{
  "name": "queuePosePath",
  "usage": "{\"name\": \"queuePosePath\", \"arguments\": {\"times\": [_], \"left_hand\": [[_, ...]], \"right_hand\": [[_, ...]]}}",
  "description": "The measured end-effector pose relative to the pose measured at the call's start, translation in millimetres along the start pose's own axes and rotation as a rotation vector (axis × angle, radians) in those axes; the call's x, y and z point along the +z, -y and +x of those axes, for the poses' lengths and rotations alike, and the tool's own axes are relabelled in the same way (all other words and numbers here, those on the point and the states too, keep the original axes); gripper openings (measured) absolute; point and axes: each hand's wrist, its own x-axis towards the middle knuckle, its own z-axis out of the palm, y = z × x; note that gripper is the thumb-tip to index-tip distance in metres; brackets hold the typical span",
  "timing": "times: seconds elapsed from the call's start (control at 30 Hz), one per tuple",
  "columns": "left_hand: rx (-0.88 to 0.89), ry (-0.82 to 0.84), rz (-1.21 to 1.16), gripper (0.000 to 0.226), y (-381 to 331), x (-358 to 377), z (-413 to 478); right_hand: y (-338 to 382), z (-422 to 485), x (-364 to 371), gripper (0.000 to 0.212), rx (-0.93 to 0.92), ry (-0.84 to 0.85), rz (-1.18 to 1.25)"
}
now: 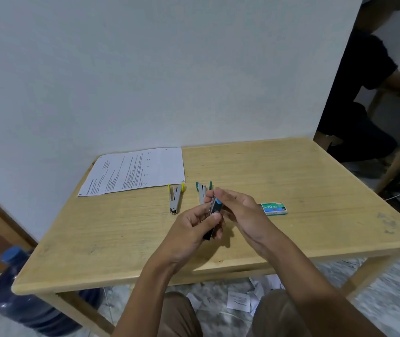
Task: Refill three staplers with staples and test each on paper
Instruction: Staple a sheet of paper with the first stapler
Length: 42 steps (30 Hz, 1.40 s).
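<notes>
So left of centre there's printed paper [133,170] on the table [291,171], then a yellow stapler [175,199] and a green stapler [202,190] lying beside it. Mid-frame, the left hand [194,222] grips the blue stapler [214,208] above the tabletop while the right hand [240,210] pinches its top end. The staple box [274,208] sits just right.
</notes>
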Motion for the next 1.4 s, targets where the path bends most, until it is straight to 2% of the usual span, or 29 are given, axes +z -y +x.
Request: {"name": "queuePosePath", "arguments": {"times": [0.2,0.3,0.43,0.5,0.57,0.67,0.73,0.83,0.97,1.13,1.23,1.3,1.4], "left_hand": [[0.004,-0.021,-0.01,0.016,1.1,-2.9,-2.0],[-0.018,-0.032,-0.003,0.026,-0.9,-4.8,-3.0],[-0.029,-0.134,0.205,0.024,-12.8,-20.9,-1.7],[-0.008,-0.315,0.236,0.02,-19.5,-39.2,5.4],[0.013,-0.602,0.295,0.017,-22.9,-66.6,16.6],[-0.061,-0.93,0.521,0.04,-18.4,-115.4,38.2],[-0.226,-1.032,0.712,0.056,-17.2,-142.6,52.7],[-0.463,-1.065,0.88,0.078,-18.1,-175.8,67.9],[-0.708,-1.028,0.936,0.104,-4.4,-209.5,67.6],[-0.692,-1.076,0.941,0.113,-1.0,-220.9,70.5],[-0.693,-1.125,0.811,0.114,-5.5,-230.2,72.6],[-0.668,-1.137,0.738,0.105,-7.3,-232.3,72.7],[-0.535,-1.184,0.634,0.078,-4.7,-232.0,73.7]], "right_hand": [[-5.1,1.8,7.1,0.046,-0.003,-0.028,0.03],[-7.9,3.9,11.8,0.051,-0.008,-0.041,-0.001],[-5.9,10.3,15.9,0.042,-0.029,-0.157,-0.051],[-2.2,16.7,13.9,0.039,-0.024,-0.229,-0.023],[4.0,23.7,11.5,0.04,0.01,-0.274,-0.017],[12.1,36.6,9.1,0.04,0.077,-0.283,-0.081],[16.9,46.1,9.7,0.041,0.102,-0.287,-0.117],[22.2,62.2,11.1,0.049,0.098,-0.29,-0.157],[24.7,79.9,12.7,0.054,0.082,-0.244,-0.226],[20.7,95.6,14.8,0.054,0.058,-0.226,-0.274],[13.9,101.2,16.4,0.055,0.058,-0.216,-0.251],[8.9,102.3,17.6,0.054,0.062,-0.197,-0.23],[3.4,101.7,19.3,0.04,0.066,-0.172,-0.239]]}}
